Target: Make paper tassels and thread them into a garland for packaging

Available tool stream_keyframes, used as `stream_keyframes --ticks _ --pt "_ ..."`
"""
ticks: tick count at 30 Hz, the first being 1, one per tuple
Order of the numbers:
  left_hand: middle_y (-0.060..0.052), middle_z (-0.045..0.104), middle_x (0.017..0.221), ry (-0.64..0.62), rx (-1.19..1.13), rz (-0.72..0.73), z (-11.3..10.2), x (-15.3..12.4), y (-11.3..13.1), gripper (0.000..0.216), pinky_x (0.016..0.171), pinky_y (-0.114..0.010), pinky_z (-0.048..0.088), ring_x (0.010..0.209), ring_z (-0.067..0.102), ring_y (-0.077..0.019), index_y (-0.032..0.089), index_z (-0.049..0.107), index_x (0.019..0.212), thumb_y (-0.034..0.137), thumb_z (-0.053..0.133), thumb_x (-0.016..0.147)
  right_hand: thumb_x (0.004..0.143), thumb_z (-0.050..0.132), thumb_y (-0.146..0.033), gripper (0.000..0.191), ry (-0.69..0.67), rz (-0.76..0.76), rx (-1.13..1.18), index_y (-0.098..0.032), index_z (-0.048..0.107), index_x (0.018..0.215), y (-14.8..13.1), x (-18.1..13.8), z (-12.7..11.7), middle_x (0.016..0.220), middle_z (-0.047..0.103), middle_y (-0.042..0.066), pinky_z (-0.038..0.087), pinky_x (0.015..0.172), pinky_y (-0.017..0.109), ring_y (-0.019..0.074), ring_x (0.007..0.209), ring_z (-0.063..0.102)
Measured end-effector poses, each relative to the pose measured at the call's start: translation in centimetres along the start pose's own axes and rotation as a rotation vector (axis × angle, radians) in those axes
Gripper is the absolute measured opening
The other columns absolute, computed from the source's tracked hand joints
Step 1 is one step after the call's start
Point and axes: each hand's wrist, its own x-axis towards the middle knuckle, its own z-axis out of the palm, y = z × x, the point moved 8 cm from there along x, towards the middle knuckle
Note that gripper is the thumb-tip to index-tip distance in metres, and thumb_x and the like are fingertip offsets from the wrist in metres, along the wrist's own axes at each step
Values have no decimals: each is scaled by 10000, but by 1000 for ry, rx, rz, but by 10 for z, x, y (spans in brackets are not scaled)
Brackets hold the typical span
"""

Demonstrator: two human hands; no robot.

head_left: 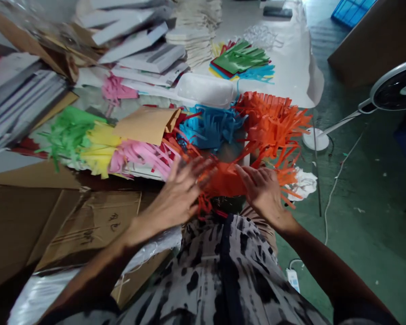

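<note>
Both of my hands rest on a piece of orange fringed paper [223, 180] at the near edge of the table. My left hand [182, 189] lies on its left side with fingers stretched out, slightly smeared by motion. My right hand [262, 187] presses on its right side, fingers extended toward the middle. A bigger heap of orange fringed paper [274, 122] lies just beyond, with blue fringed paper [209, 126] to its left. Pink [138, 155], yellow [99, 146] and green [69, 133] fringed pieces spread further left.
A brown paper envelope [149, 124] lies on the coloured heap. White boxes [149, 54] and stacked sheets fill the back left. Flat cardboard [54, 216] sits at my left. More coloured fringes [243, 61] lie at the back. A white fan [395, 90] stands on the green floor at right.
</note>
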Motion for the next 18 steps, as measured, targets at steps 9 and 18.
stream_keyframes --ticks 9,18 --pt "-175 487 1650 186 -103 26 74 5 33 667 1318 -580 307 1567 433 -306 175 366 1659 207 569 1024 777 652 -113 852 -360 16 288 -222 445 1596 4 -8 -12 1548 597 119 379 1161 546 350 1378 529" --pt "-166 519 1629 217 -99 100 67 7 32 460 1261 -642 377 1544 458 -340 219 648 1438 149 616 985 742 523 -1 748 -320 17 465 -231 617 1448 50 65 18 1417 676 117 498 1092 493 309 1315 619"
